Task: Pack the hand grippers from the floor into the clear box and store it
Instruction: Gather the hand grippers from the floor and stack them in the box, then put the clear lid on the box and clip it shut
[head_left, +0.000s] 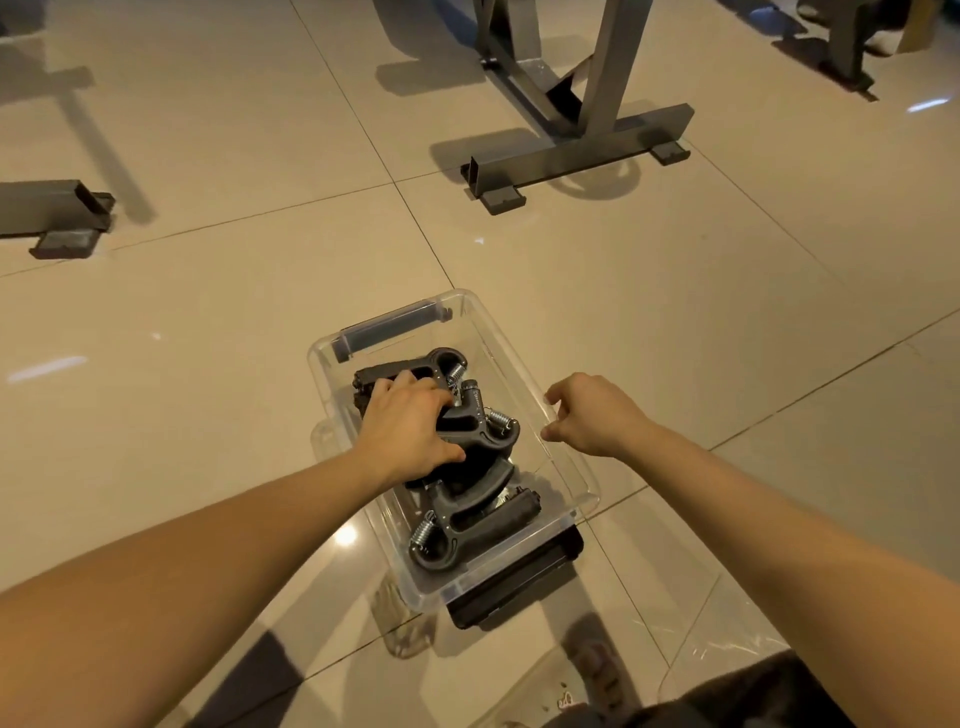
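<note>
A clear plastic box (566, 447) with dark latches at both short ends stands on the tiled floor in the middle of the head view. Several dark grey hand grippers (467, 512) with metal springs lie piled inside it. My left hand (410, 431) reaches into the box and rests on the pile, fingers spread over a gripper near the far end. My right hand (592, 415) hovers at the box's right rim, fingers loosely curled, holding nothing.
A clear lid (727, 623) lies on the floor at the lower right, near my leg. A grey metal frame base (576, 150) stands beyond the box. Another frame foot (57, 218) is at the far left. Open tiles surround the box.
</note>
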